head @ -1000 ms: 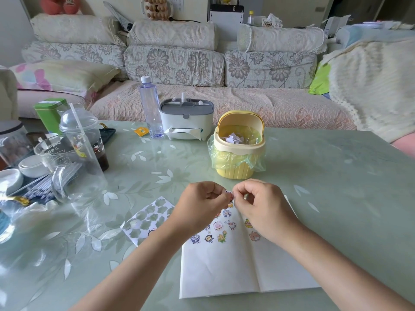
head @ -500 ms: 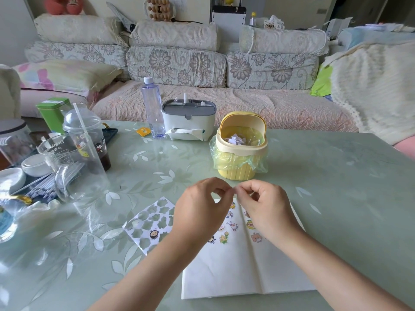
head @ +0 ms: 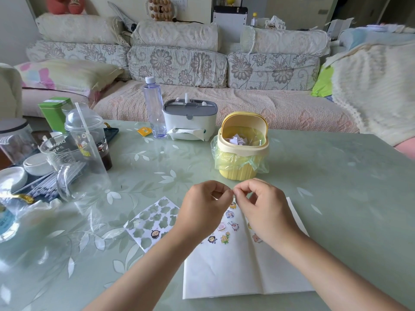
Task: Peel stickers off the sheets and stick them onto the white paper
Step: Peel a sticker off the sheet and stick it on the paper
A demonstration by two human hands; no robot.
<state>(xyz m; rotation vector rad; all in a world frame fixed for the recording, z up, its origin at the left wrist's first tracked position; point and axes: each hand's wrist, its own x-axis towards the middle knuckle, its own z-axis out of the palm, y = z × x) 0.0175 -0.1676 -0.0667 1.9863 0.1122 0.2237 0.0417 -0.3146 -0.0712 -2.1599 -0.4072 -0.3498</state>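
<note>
Fingertips (head: 228, 195) of left hand (head: 203, 206) and right hand (head: 266, 208) pinch together, contents unseen, over white paper (head: 224, 277); crease points away.

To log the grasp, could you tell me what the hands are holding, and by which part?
Left hand and right hand pinch fingertips together above the white paper; whatever sits in that grip is too small to tell.

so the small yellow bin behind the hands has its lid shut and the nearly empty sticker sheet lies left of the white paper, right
Not quite: in the head view the yellow bin has its lid flipped up, with paper scraps inside. The rest holds: the nearly empty sticker sheet lies left of the white paper.
</note>
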